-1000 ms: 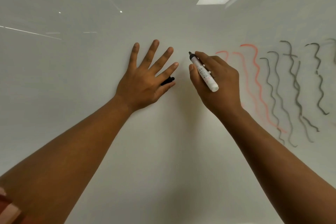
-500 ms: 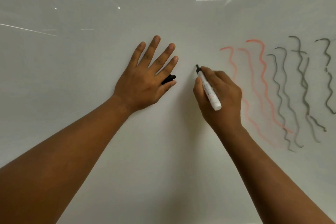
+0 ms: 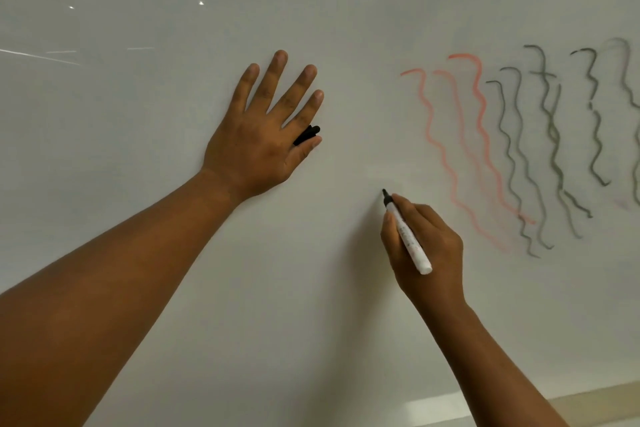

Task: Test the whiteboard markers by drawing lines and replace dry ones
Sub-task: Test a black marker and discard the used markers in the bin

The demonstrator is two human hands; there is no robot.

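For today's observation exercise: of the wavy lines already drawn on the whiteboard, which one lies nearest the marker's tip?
The leftmost red line. It runs closest to the marker in the right hand; the other red lines and the dark lines lie farther right.

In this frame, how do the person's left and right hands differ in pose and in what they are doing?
The left hand lies flat on the whiteboard with fingers spread; the right hand is curled in a writing grip. The left hand holds a black cap tucked between thumb and index finger; the right hand grips a white-barrelled marker with its dark tip at the board. The left hand sits higher, the right lower. Both are bare and against the whiteboard.
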